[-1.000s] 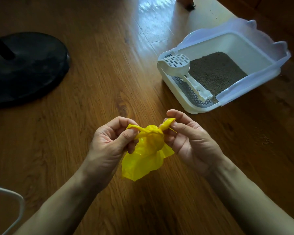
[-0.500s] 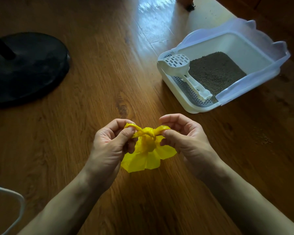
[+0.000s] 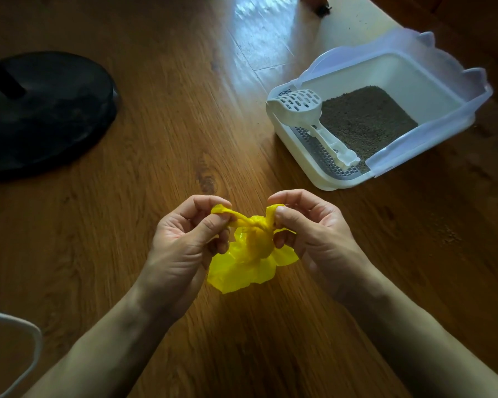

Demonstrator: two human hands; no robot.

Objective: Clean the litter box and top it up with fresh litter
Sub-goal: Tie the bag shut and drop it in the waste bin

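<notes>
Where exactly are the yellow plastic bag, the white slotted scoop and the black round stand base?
yellow plastic bag (image 3: 252, 239): head view, on the knotted neck between the hands.
white slotted scoop (image 3: 301, 103): head view, on its perforated bowl.
black round stand base (image 3: 49, 116): head view, on its top surface.

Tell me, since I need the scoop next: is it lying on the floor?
No, the scoop rests across the litter box rim.

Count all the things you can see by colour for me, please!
Yellow: 1, the bag
White: 3, the litter box, the scoop, the cord
Black: 1, the round stand base
Grey: 1, the litter
Total: 6
</notes>
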